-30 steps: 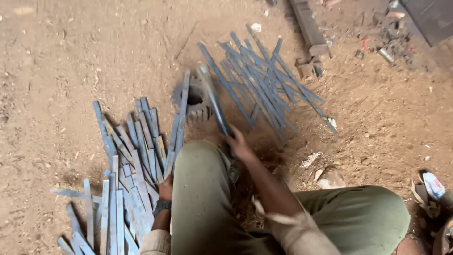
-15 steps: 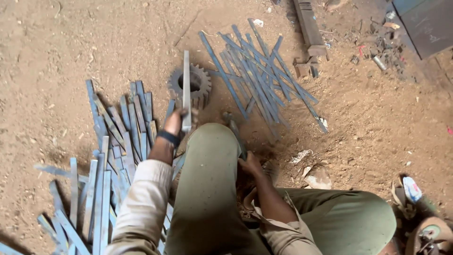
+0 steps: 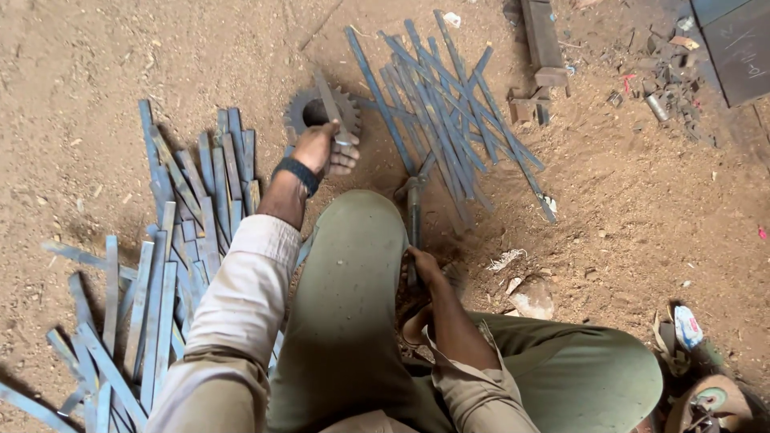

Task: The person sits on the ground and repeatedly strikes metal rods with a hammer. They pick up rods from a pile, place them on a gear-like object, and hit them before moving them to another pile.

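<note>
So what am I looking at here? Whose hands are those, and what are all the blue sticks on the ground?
The picture comes from a camera worn on a person's head, looking down, so you see their own knees and arms. The person sits on sandy dirt ground. Their left hand holds a flat metal strip over a round toothed gear lying on the dirt. Their right hand grips the handle of a hammer, whose head rests low by the knee. The blue sticks are more flat metal strips: one pile on the left and another pile fanned out on the right. Metal scraps lie at the top.
</note>
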